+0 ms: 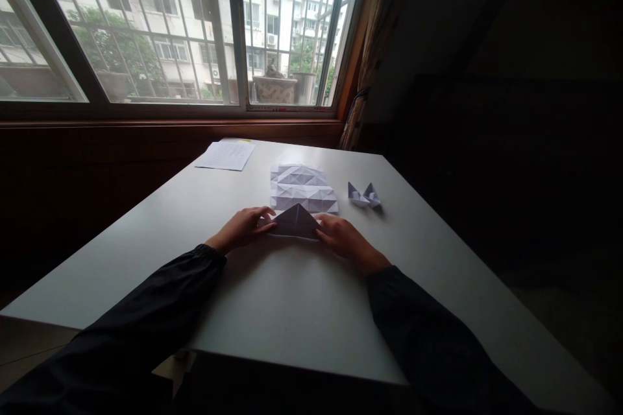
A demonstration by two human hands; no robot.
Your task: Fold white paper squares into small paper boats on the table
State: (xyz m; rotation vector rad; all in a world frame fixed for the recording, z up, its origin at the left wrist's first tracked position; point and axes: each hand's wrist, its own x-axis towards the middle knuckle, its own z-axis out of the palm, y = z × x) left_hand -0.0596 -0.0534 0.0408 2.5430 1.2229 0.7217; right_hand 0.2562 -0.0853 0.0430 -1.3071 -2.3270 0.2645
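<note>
A folded sheet of paper (pixel 296 220), peaked like a triangle with a strip along its lower edge, is held up between my hands over the white table. My left hand (pixel 248 227) pinches its left corner between thumb and fingers. At the right corner, my right hand (pixel 339 233) grips it the same way. Just behind it lies a creased paper sheet (pixel 304 187) with rows of fold lines. Two small folded paper boats (pixel 364 196) stand together to the right of that sheet.
Written paper sheets (pixel 226 155) lie at the far left of the white table (pixel 292 311). Beyond the table's back edge is a barred window (pixel 160 32) with a wooden sill. A tied curtain (pixel 360 104) hangs at the window's right side.
</note>
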